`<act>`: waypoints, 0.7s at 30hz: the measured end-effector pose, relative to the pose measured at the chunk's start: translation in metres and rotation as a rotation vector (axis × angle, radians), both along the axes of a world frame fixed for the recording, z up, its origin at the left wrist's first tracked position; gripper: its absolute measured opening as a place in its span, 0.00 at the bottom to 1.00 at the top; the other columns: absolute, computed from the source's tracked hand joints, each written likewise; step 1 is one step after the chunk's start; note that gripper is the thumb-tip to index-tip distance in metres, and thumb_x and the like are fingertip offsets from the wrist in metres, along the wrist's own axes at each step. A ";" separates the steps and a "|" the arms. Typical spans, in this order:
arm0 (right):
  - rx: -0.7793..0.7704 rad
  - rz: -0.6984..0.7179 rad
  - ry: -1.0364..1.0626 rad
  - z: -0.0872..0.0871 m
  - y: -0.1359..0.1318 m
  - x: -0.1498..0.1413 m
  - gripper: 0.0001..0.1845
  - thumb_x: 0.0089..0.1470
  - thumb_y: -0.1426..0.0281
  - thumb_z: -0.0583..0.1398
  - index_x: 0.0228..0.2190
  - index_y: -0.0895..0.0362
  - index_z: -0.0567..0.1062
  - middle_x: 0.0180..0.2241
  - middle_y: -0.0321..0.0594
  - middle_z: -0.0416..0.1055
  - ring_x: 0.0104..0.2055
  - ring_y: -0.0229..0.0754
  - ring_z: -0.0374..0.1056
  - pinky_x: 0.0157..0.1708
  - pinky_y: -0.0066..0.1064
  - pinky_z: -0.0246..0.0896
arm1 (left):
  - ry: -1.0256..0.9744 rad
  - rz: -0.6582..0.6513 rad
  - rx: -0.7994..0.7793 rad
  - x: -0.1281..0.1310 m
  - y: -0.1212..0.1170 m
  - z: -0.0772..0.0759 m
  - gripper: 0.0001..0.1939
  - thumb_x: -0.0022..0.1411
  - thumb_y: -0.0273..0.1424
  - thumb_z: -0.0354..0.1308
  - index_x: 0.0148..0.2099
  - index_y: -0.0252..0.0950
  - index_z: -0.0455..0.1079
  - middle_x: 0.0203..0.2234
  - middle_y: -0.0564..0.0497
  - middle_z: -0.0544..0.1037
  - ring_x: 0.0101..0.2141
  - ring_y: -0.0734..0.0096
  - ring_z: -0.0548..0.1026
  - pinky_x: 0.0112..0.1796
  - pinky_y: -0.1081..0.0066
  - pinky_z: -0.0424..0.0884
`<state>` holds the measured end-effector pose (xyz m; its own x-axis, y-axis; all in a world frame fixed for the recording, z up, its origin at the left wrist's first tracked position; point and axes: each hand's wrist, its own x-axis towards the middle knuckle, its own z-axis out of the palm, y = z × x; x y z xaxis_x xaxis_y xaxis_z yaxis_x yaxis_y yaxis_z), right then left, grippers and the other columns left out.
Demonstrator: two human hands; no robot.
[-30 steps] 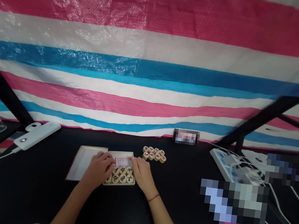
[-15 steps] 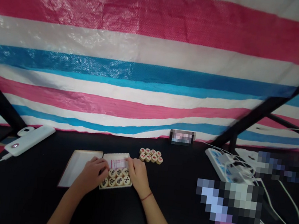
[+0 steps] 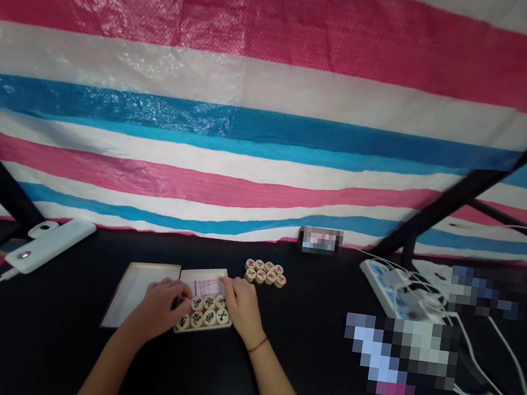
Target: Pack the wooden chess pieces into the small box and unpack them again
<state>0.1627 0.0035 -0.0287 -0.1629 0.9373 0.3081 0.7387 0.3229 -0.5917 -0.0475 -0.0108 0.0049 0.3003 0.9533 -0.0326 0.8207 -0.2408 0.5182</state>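
Note:
An open shallow box [image 3: 208, 276] holds Chinese chess pieces [image 3: 209, 317] with black characters, set in two rows in its near part. White paper with a pink grid [image 3: 207, 286] shows in its far part. My left hand [image 3: 162, 308] is at the box's left side, thumb and fingers curled around a piece at the left end of the far row; that piece is mostly hidden. My right hand [image 3: 243, 308] has its fingers bent over the box's right edge. The lid [image 3: 134, 291] lies open on the left. Pieces with red characters [image 3: 265, 272] stand in two rows beyond my right hand.
On the black table [image 3: 200, 383], a white device with a cable [image 3: 50, 247] lies at left. A power strip [image 3: 382, 288] with plugs and white cables is at right. A small blurred-out device [image 3: 320, 240] stands at the back before a striped sheet [image 3: 246, 182].
The camera view has shifted very slightly. Both hands stay at the box in nearly the same pose, and the red pieces have not moved.

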 end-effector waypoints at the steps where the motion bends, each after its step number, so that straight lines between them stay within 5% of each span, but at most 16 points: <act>1: 0.003 0.001 0.001 0.000 0.000 0.000 0.30 0.68 0.61 0.41 0.27 0.57 0.75 0.24 0.38 0.68 0.31 0.38 0.64 0.34 0.30 0.46 | -0.004 0.001 0.008 0.000 0.000 -0.001 0.11 0.60 0.32 0.49 0.38 0.42 0.74 0.37 0.51 0.79 0.43 0.60 0.72 0.47 0.56 0.60; 14: 0.011 -0.018 -0.028 -0.004 0.000 0.000 0.28 0.68 0.61 0.42 0.28 0.57 0.75 0.24 0.38 0.68 0.31 0.39 0.64 0.34 0.30 0.47 | -0.057 -0.001 0.204 0.002 0.003 -0.015 0.17 0.65 0.33 0.45 0.31 0.38 0.74 0.38 0.45 0.74 0.38 0.61 0.71 0.44 0.61 0.67; 21: 0.000 -0.023 -0.007 -0.001 -0.001 0.000 0.30 0.68 0.60 0.41 0.26 0.57 0.74 0.23 0.38 0.68 0.30 0.38 0.64 0.33 0.29 0.47 | -0.109 -0.036 0.110 -0.002 0.003 -0.006 0.13 0.64 0.34 0.45 0.34 0.39 0.70 0.32 0.47 0.76 0.36 0.61 0.72 0.41 0.64 0.67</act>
